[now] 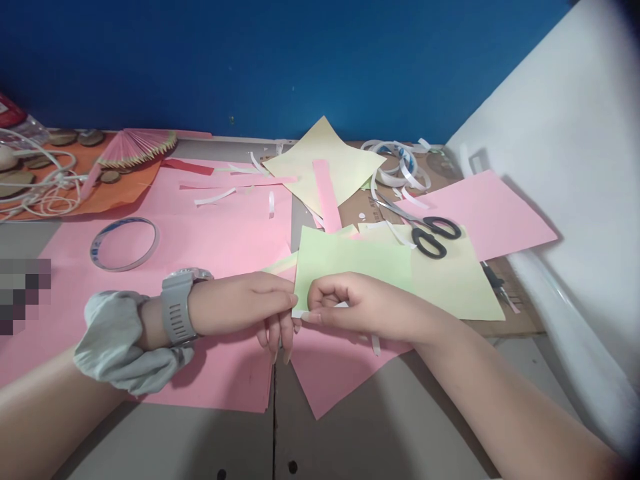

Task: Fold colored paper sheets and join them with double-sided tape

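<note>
A light green sheet of paper (360, 260) is between my two hands, with a narrow white strip (301, 314) along its near edge, perhaps tape. My left hand (250, 303) pinches the sheet's near left corner between thumb and fingers. Just beside it, my right hand (350, 300) has curled fingers, its thumb pressing the same near edge. Part of that edge is hidden behind the right hand. Pink paper (330, 373) lies below the hands. Scissors with black handles (430, 233) rest to the right on a pale yellow-green sheet (455, 287).
Large pink sheets (215, 233) spread left, bearing a tape roll (124, 245) and paper strips. A pink folded fan (137, 150) sits on orange paper (120, 193) near white cord (45, 173). Behind are a cream sheet (295, 160) and curled white strips (400, 167). A blue wall (300, 67) bounds the back.
</note>
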`<state>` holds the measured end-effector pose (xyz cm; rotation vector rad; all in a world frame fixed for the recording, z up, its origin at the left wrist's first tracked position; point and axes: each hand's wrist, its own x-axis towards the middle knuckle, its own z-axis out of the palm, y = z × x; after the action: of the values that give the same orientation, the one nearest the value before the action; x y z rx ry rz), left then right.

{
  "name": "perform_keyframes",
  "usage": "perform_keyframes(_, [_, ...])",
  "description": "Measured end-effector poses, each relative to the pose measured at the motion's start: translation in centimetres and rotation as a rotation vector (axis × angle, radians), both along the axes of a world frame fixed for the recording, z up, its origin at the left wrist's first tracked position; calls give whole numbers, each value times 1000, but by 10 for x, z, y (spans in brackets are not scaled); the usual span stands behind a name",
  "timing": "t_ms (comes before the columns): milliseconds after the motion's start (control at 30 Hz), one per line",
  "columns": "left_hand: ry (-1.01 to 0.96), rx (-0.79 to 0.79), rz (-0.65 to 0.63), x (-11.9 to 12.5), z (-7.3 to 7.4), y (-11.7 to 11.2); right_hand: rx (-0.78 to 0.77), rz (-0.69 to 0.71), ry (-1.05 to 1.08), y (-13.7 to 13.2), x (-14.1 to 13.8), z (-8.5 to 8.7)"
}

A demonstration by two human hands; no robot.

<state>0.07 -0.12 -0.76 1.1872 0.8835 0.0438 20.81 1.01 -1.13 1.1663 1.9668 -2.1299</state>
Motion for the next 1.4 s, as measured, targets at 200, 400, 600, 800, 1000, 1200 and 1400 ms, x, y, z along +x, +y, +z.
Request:
perform_keyframes(200, [40, 27, -65, 0, 1, 1, -11, 5, -23, 1, -1, 1])
perform_keyframes(400, [52, 53, -120, -3, -2, 2, 1, -3, -50, 0, 0, 1])
perform_keyframes(600, [52, 78, -155, -3, -1, 3, 12, -5, -38, -1, 2, -2])
perform_keyframes(800, [60, 85, -150, -2, -1, 4, 104, -2, -80, -1, 2, -2])
perform_keyframes(1000, [115, 86, -60, 6, 4, -3, 339, 24, -263, -4, 2, 11])
perform_keyframes(1200, [444, 498, -88, -2, 31, -22, 444, 133, -360, -7, -2, 24])
perform_keyframes(1400, [578, 1418, -267, -16, 4, -65, 536, 133, -377, -11, -10, 25])
